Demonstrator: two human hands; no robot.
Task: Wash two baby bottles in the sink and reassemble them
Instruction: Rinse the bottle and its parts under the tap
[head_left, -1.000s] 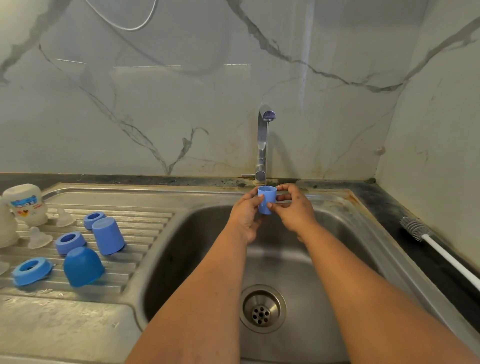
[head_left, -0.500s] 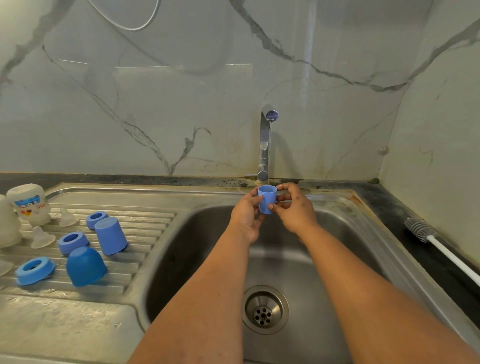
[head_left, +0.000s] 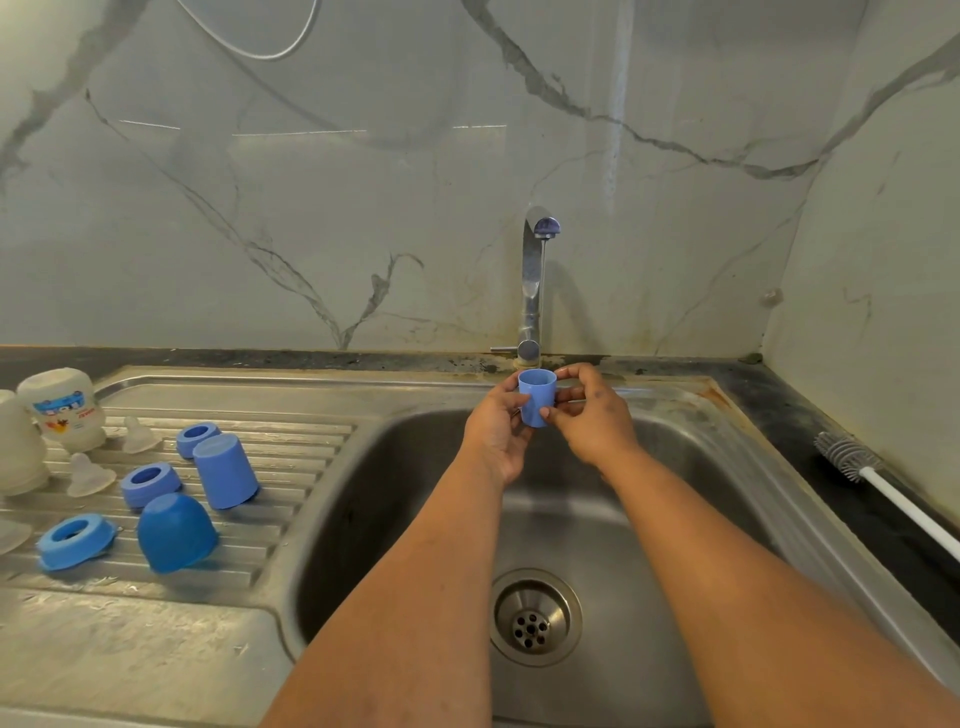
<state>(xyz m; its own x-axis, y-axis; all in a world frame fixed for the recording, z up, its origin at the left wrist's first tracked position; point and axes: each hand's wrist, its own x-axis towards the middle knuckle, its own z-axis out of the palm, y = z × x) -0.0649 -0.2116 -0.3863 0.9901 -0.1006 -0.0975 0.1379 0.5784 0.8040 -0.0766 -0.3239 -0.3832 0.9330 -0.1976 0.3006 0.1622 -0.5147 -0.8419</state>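
Note:
Both hands hold a small blue bottle cap (head_left: 536, 399) upright, mouth up, under the tap (head_left: 533, 291) at the back of the steel sink (head_left: 415, 467). My left hand (head_left: 496, 428) grips its left side and my right hand (head_left: 589, 413) pinches its right side. On the ribbed draining board (head_left: 291, 467) at left lie a second blue cap (head_left: 224, 471), a darker blue dome cap (head_left: 175, 532), three blue collar rings (head_left: 75, 540), clear teats (head_left: 91, 475) and two whitish bottles (head_left: 62, 408), mouth down.
A bottle brush (head_left: 852, 462) with a white handle lies on the dark counter right of the sink. The drain (head_left: 535, 617) sits in the basin's middle. Marble walls close the back and right side.
The hands and cap have stayed under the tap. Only the camera has shifted slightly.

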